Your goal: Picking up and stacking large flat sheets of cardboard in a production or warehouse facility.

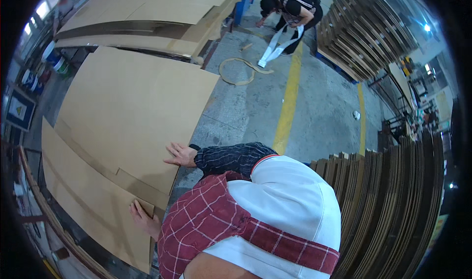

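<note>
Brown cardboard sheet (pixel 130 102), broad and flat, lies ahead of me on the left; what carries it is hidden. Along its near-left side runs a long brown cardboard panel (pixel 88 200), and I cannot tell whether the two are joined. I have the right hand (pixel 182 154) on the sheet's edge, its grip spread out, holding nothing. The left hand (pixel 145 221) rests over the panel's end; its thumb is hidden, so I cannot tell whether that grip pinches anything.

As to progress, I judge the spreading-out done: sheet and panel lie flat, neither folded upright. How much remains, this view does not show me.

Farther off, more brown cardboard sheets (pixel 152 3) lie piled. On the grey concrete floor (pixel 231 114) sits a tan looped strip (pixel 221 73); near it a dark-clothed co-worker (pixel 295 8) bends over a long white strip (pixel 265 58). Tall brown cardboard stacks (pixel 383 195) fill the right side.
</note>
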### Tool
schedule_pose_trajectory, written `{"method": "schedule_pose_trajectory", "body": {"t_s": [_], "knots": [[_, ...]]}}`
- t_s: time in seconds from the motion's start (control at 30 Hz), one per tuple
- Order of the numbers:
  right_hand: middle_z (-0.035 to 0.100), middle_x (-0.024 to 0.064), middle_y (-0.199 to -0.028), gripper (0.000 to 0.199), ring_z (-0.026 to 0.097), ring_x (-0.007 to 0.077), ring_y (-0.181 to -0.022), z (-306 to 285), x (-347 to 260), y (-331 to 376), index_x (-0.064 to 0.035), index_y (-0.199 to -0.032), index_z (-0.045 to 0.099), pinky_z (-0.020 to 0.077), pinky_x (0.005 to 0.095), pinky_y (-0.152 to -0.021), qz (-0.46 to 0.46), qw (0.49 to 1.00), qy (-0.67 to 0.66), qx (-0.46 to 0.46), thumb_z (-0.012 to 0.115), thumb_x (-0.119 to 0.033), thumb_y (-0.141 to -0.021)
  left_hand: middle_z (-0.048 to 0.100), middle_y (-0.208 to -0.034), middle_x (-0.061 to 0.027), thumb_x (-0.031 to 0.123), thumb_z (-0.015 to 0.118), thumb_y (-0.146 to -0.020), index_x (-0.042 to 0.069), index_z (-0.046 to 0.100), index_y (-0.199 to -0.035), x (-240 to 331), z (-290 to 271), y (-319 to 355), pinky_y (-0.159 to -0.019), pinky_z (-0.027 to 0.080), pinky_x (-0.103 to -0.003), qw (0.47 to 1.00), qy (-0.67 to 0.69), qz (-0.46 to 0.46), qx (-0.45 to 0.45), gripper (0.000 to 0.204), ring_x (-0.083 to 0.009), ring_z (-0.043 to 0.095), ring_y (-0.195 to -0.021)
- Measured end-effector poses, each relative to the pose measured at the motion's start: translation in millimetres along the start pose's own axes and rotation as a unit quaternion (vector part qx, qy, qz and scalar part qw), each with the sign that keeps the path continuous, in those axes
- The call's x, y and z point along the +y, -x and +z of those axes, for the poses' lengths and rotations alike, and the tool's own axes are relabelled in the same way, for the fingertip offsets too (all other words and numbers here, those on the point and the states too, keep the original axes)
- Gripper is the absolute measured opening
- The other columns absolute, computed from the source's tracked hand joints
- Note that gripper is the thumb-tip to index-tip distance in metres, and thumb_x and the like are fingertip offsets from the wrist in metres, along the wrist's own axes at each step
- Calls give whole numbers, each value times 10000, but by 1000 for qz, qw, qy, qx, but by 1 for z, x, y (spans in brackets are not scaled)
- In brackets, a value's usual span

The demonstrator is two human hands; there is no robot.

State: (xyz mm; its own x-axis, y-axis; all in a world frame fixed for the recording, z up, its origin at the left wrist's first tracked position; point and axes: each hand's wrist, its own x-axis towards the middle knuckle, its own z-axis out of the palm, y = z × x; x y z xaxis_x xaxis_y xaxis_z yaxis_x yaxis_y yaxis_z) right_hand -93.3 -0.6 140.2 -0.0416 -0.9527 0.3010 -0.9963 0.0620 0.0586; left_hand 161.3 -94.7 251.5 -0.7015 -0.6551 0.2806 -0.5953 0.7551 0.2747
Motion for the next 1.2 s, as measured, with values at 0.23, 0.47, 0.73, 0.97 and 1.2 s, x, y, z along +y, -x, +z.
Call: {"method": "schedule_pose_trajectory", "body": {"t_s": [0.23,0.47,0.73,0.97,1.2], "knots": [[347,202,-1154,420,396,353,-1008,7,-15,6,-261,-1137,367,324,416,-851,11,998,-53,20,406,-213,-721,365,-1151,-144,60,605,-469,105,333,-1180,-32,42,21,-868,287,-417,998,-41,35,-26,763,-325,328,-1084],[331,189,-1175,497,311,363,-1076,12,3,6,-234,-1189,315,265,432,-898,33,993,-77,-77,395,-113,-714,376,-1097,-162,144,636,-561,102,380,-1134,8,46,-11,-845,286,-389,997,28,45,-51,628,-306,350,-1026],[290,203,-1188,529,288,392,-1079,-13,-11,3,-241,-1203,282,260,441,-886,7,996,-24,-87,404,-101,-708,322,-1155,-114,220,655,-554,181,356,-1154,-12,68,8,-867,234,-472,993,-2,52,-107,671,-260,285,-1104],[272,203,-1204,520,274,389,-1092,-8,-13,2,-238,-1205,289,242,450,-893,27,995,-26,-90,398,-98,-716,308,-1178,-124,310,625,-606,180,406,-1079,-22,67,0,-856,215,-520,979,-40,126,-156,537,-265,270,-1119],[431,137,-1065,339,343,299,-1071,10,-41,-15,-126,-1038,450,281,452,-867,-144,976,-153,-63,425,-188,-706,303,-1181,-143,275,641,-594,150,455,-989,-21,65,-12,-857,222,-479,979,17,135,-154,454,-309,279,-1106]]}}
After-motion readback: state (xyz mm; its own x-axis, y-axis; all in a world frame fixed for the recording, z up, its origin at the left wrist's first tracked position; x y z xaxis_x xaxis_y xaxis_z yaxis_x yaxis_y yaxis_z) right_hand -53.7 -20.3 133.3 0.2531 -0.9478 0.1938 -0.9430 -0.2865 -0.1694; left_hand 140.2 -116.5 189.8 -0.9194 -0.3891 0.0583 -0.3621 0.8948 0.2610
